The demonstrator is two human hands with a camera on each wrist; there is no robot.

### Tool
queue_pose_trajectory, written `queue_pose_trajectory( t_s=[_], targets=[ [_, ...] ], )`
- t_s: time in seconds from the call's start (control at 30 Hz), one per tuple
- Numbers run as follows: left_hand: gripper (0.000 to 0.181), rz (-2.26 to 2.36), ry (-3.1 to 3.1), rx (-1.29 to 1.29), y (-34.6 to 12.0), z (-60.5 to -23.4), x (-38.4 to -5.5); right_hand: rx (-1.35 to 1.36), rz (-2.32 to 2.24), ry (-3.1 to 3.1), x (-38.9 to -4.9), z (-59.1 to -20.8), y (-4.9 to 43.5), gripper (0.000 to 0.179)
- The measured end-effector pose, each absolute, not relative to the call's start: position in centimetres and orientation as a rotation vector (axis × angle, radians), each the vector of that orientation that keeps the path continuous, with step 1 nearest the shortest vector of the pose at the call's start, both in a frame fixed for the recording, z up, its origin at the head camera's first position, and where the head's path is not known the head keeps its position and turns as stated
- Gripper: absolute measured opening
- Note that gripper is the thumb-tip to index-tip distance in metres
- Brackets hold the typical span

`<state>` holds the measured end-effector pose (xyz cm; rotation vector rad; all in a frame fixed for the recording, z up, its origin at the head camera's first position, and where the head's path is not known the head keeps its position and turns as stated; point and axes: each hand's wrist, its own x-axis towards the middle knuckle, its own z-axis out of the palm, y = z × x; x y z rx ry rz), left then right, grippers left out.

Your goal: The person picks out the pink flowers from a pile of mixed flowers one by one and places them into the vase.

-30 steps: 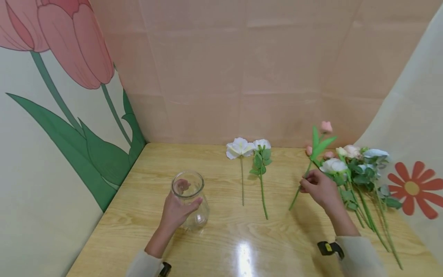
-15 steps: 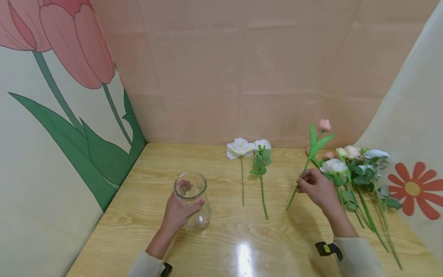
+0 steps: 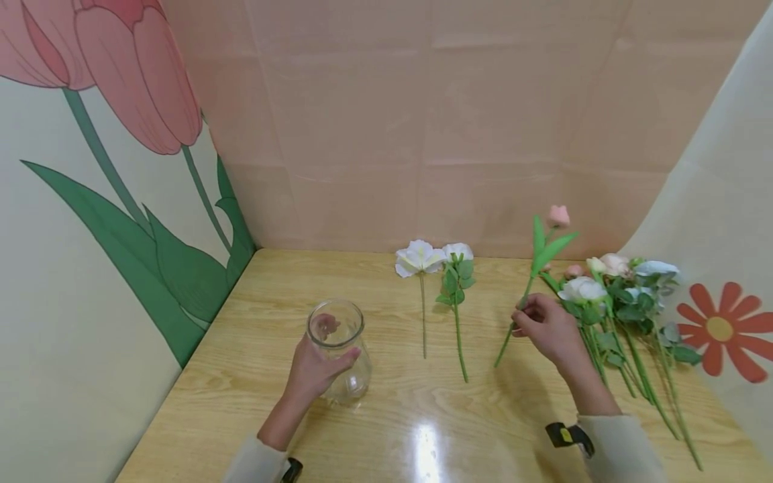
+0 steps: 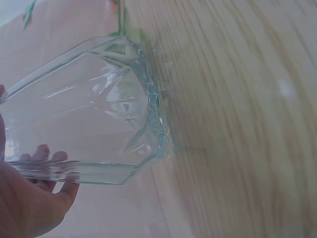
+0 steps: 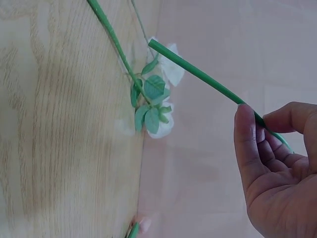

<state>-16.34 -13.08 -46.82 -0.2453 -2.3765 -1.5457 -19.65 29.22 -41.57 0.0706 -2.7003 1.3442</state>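
Note:
My left hand grips a clear glass vase around its side, the thumb in front and the fingers behind the glass. In the left wrist view the faceted base of the vase is close to the wooden table. My right hand pinches the green stem of a pink tulip between thumb and fingers. The tulip leans with its bloom up and to the right. Its bare stem end points away from the fingers in the right wrist view.
A white open flower and a white rose with leaves lie mid-table. At the right, several flowers lie in a pile, including a white one and a pale blue one. A pink backdrop stands behind the table.
My right hand has moved slightly left with the tulip, away from the pile. The left hand and vase have shifted a little to the right.

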Motion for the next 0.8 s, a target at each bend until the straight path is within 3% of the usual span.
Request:
queue_pose_trajectory(
  t_s=[0.8],
  targets=[
    [0.067,-1.565,-2.389,-0.245,-12.7,-46.7,-16.3,0.087,1.319,-2.672,-19.5,-41.0,27.7,0.024]
  ],
)
